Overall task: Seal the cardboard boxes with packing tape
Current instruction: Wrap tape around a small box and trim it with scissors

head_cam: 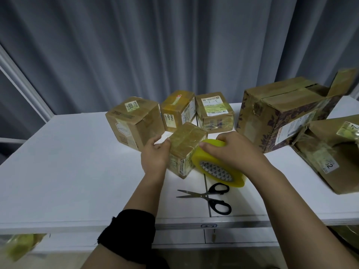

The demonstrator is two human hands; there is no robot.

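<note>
A small cardboard box (187, 141) with glossy tape over its top stands in the middle of the white table (58, 171). My left hand (155, 154) presses against its left side, thumb near the top edge. My right hand (231, 150) grips a yellow roll of packing tape (211, 167) held on edge against the box's right side. Black-handled scissors (207, 196) lie open on the table just in front of the roll.
Three small taped boxes (134, 121) (177, 110) (214, 111) stand behind the held one. A large box (281, 111) with a lifted flap sits at back right, and another box (330, 152) lies at the right edge. Grey curtains hang behind.
</note>
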